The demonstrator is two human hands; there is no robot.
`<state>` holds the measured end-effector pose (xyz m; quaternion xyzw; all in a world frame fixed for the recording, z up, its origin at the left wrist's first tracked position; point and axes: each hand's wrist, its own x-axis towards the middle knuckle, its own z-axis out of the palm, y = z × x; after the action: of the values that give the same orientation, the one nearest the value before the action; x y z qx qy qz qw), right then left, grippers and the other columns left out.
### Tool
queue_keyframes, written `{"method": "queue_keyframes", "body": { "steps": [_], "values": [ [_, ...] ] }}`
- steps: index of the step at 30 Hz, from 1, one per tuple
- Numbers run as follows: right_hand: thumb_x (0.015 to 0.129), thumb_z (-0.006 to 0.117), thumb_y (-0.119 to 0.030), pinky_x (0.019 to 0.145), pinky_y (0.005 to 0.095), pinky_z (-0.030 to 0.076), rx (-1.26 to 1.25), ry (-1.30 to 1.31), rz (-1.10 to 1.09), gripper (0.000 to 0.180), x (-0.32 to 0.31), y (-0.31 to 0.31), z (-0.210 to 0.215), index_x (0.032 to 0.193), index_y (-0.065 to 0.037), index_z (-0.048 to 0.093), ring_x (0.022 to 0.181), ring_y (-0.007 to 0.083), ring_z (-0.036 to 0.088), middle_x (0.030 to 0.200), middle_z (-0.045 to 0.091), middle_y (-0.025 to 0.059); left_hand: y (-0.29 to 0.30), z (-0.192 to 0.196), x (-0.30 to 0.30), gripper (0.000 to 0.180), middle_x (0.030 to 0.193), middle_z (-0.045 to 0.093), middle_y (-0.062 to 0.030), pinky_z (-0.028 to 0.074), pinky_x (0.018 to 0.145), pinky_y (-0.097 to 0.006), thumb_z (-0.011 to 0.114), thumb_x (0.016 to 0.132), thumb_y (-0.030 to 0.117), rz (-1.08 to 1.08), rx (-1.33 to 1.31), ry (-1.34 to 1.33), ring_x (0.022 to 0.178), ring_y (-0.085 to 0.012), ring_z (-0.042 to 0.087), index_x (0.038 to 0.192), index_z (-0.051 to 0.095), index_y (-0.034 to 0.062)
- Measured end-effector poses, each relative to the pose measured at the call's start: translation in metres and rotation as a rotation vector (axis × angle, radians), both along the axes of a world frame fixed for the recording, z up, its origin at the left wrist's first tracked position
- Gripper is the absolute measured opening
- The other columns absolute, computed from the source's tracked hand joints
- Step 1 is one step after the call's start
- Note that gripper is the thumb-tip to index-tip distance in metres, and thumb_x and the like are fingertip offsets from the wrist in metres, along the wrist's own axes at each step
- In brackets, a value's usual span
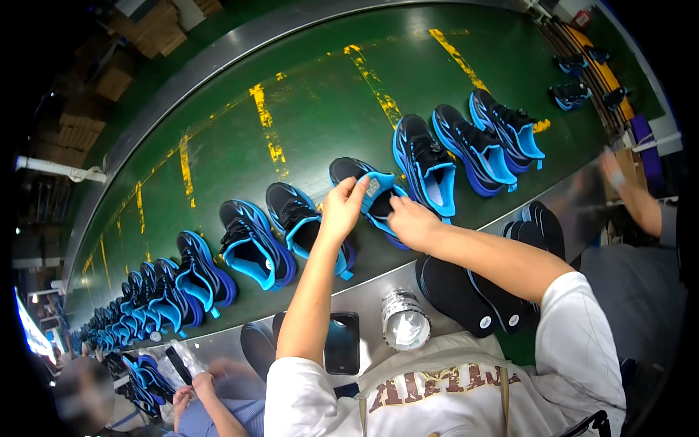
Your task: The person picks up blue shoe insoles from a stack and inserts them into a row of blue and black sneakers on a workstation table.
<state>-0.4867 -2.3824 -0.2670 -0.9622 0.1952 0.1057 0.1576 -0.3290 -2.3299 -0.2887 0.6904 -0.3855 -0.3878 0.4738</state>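
Observation:
A black sneaker [349, 169] with light blue lining stands on the green belt in front of me. My left hand [342, 211] pinches the edge of its light blue tongue, which is pulled up and shows a pale label inside. My right hand [416, 223] is closed at the shoe's opening, with the fingers curled at the collar; their tips are partly hidden. Similar sneakers stand close on both sides: one to the left [295, 207] and one to the right [422, 156].
Several sneakers [251, 237] line the belt [218, 160]. Black insoles [455, 295], a round black-and-white wrapped container [405, 320] and a phone [341, 353] lie on the metal ledge nearest me. Co-workers' hands show at lower left [204, 386] and far right [611, 169]. A rack [593, 65] holds more shoes.

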Motion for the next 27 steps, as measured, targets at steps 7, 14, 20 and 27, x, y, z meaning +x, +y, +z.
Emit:
{"method": "queue_keyframes", "body": {
  "steps": [7,14,20,27],
  "values": [
    [0.073,0.051,-0.009,0.072,0.0347,0.048,-0.095,0.013,-0.015,0.019,0.010,-0.008,-0.040,0.085,0.002,0.062,0.087,0.0279,0.055,0.093,0.054,0.0170,0.001,0.002,-0.009,0.035,0.059,0.038,0.0031,0.030,0.051,-0.022,0.051,0.089,0.029,0.042,0.052,-0.023,0.060,-0.0047,0.033,0.067,0.048,0.0015],
    [0.077,0.050,-0.013,0.071,0.0308,0.045,-0.211,0.349,0.203,0.023,0.013,-0.010,-0.031,0.095,-0.004,0.062,0.091,0.0255,0.053,0.096,0.055,0.0132,0.008,-0.008,-0.013,0.032,0.057,0.037,-0.0008,0.032,0.050,-0.024,0.049,0.089,0.028,0.064,0.008,-0.038,0.058,-0.0061,0.034,0.074,0.050,0.0000],
    [0.077,0.052,-0.018,0.075,0.0284,0.040,-0.361,0.499,0.429,0.022,0.016,-0.009,-0.038,0.091,-0.010,0.067,0.096,0.0225,0.050,0.104,0.056,0.0073,0.007,-0.013,-0.012,0.030,0.058,0.035,0.0024,0.030,0.050,-0.022,0.050,0.089,0.027,0.051,-0.006,0.022,0.058,-0.0052,0.033,0.072,0.048,0.0022],
    [0.081,0.048,-0.022,0.084,0.0290,0.028,-0.394,0.454,0.711,0.022,0.015,-0.024,-0.045,0.093,-0.016,0.065,0.098,0.0130,0.050,0.098,0.061,-0.0052,0.004,-0.010,-0.014,0.026,0.091,0.048,-0.0164,0.045,0.063,-0.034,0.058,0.082,0.019,0.170,-0.142,-0.486,0.074,-0.0311,0.054,0.098,0.047,0.0014]
  ]
}}
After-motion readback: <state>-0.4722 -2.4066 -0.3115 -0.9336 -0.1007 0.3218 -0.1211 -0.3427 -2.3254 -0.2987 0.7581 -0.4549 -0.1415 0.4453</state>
